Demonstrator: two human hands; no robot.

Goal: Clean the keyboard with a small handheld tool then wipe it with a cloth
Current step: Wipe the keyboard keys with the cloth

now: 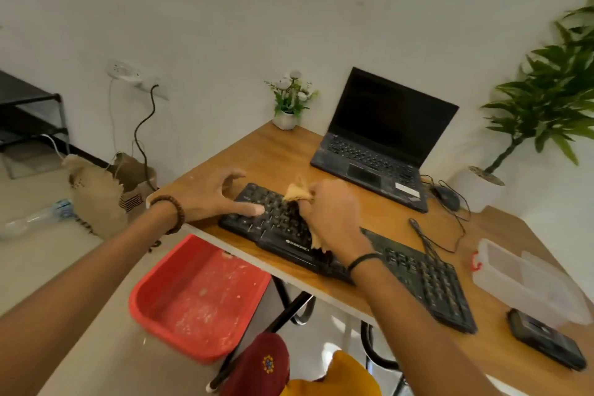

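Head view: right hand [331, 219] grips crumpled yellow cloth [297, 191] bunched over the middle keys of black plastic keyboard [276, 223]. Left hand [212, 196] spread, thumb on keys, bracing left end. Keyboard sits at wooden desk [279, 151] front edge. Suggest: brace firmly, wipe along rows, light pressure.

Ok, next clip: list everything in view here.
table: 1, wood-brown, centre
keyboard: 1, black, table's near edge
cloth: 1, yellowish, bunched above the keys
laptop: 1, black, open, behind keyboard
mouse: 1, black, right of laptop
potted flowers: 1, white pot, table's far corner
leafy plant: 1, green, far right
plastic container: 1, clear, table's right end
tub: 1, red, floor below table
sack: 1, tan, floor left
left hand: 1, spread on keyboard's left end
right hand: 1, gripping cloth
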